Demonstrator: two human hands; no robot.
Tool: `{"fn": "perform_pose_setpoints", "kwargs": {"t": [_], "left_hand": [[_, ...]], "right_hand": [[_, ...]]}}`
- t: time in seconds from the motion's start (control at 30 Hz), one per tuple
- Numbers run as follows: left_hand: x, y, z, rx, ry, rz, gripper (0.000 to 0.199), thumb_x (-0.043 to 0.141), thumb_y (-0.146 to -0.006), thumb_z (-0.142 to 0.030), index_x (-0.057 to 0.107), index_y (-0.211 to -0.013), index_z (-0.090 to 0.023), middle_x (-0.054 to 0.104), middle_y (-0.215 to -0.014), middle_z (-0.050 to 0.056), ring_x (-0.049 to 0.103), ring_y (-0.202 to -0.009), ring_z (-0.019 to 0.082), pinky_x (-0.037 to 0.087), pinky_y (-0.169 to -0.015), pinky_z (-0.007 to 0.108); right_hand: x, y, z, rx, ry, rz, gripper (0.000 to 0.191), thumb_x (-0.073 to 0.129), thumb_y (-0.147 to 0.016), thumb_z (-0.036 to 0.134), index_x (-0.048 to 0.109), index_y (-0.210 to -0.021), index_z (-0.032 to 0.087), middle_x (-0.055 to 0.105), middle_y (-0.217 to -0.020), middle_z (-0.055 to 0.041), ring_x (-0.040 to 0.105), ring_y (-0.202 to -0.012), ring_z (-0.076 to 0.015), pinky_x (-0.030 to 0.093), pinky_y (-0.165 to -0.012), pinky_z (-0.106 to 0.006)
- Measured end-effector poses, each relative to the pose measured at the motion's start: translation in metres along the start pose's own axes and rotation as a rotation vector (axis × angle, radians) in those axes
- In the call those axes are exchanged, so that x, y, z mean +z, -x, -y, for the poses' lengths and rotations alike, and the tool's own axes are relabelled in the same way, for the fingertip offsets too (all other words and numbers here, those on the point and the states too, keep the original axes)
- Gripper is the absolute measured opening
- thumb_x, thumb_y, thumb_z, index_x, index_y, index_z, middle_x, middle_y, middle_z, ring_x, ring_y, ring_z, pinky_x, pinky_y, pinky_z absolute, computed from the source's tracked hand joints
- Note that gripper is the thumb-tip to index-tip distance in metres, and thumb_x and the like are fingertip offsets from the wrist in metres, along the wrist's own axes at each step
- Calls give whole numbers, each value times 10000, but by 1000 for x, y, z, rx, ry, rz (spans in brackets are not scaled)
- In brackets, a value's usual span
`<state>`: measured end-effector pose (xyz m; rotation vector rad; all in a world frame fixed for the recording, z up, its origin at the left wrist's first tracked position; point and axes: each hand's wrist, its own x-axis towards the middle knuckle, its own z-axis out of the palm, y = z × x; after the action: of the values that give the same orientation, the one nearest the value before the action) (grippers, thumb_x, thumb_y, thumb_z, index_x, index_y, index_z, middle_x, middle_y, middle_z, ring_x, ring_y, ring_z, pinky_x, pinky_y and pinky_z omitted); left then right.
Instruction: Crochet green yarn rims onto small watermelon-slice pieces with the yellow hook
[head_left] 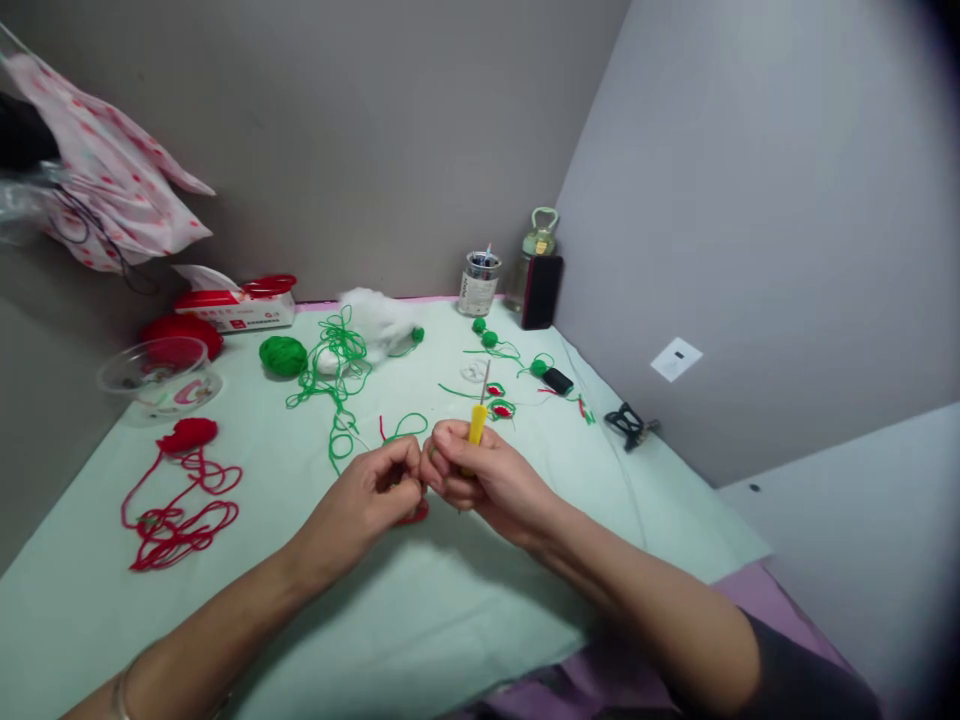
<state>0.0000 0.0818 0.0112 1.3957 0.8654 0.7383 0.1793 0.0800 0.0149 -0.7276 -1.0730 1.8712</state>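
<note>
My right hand (pixel 466 468) is closed around the yellow handle of a crochet hook (pixel 478 424), whose thin metal shaft points up and away. My left hand (pixel 388 482) is pinched closed, its fingertips touching those of my right hand. What lies between its fingers is too small to make out. Just below the fingertips a bit of red yarn work (pixel 415 514) shows, mostly hidden by the hands. Behind my left hand, a loop of green yarn (pixel 406 428) and a short red strand lie on the pale green cloth (pixel 465 600).
At the left are a clear plastic bowl (pixel 155 378), red yarn (pixel 187 530) and a tissue box (pixel 247 308). Green yarn (pixel 283 355) and white stuffing (pixel 375 318) lie behind. Small crocheted pieces (pixel 501 409), a tin (pixel 478 285), a phone (pixel 541 292) and a black clip (pixel 630 426) are at the right.
</note>
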Motion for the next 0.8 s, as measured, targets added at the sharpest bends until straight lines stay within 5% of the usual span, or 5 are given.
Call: {"fn": "perform_pose_setpoints", "kwargs": {"t": [0.23,0.37,0.57,0.7,0.8], "left_hand": [[-15,-24,-1,-83,112,2,158,624,-883,-299,546,-769,-223,522,-643,-49,482,-602,133,423,-622,263],[-23,-39,8,-179,328,-124,156,716,-904,-344,683,-867,-196,519,-614,-58,475,-556,101,415,-584,219],[-33,-51,22,-275,695,-313,374,601,-1021,-429,799,-1125,-129,674,-923,52,581,-703,105,547,-663,201],[-39,-54,26,-347,816,-321,406,472,-1060,-289,803,-1165,-77,745,-1175,176,692,-934,181,618,-816,256],[-42,-53,29,-340,795,-315,316,538,-1009,-180,815,-1136,-95,755,-1255,174,714,-1070,210,617,-933,282]], "right_hand": [[-21,-31,26,78,-48,-7,378,708,-925,430,554,-699,168,563,-643,49,146,-434,-18,91,-410,-204],[-44,-45,32,51,-57,-70,284,683,-954,439,716,-920,159,768,-959,-71,102,-468,-24,116,-382,-190],[-67,-53,28,94,-79,-132,315,607,-999,439,780,-1091,192,737,-1323,-164,89,-488,-31,195,-367,-154],[-76,-56,23,118,-102,-171,339,575,-1016,437,786,-1099,185,718,-1361,-190,91,-486,-30,222,-369,-137],[-82,-59,21,125,-99,-201,353,570,-1011,458,777,-1098,186,708,-1380,-188,90,-484,-36,216,-355,-144]]}}
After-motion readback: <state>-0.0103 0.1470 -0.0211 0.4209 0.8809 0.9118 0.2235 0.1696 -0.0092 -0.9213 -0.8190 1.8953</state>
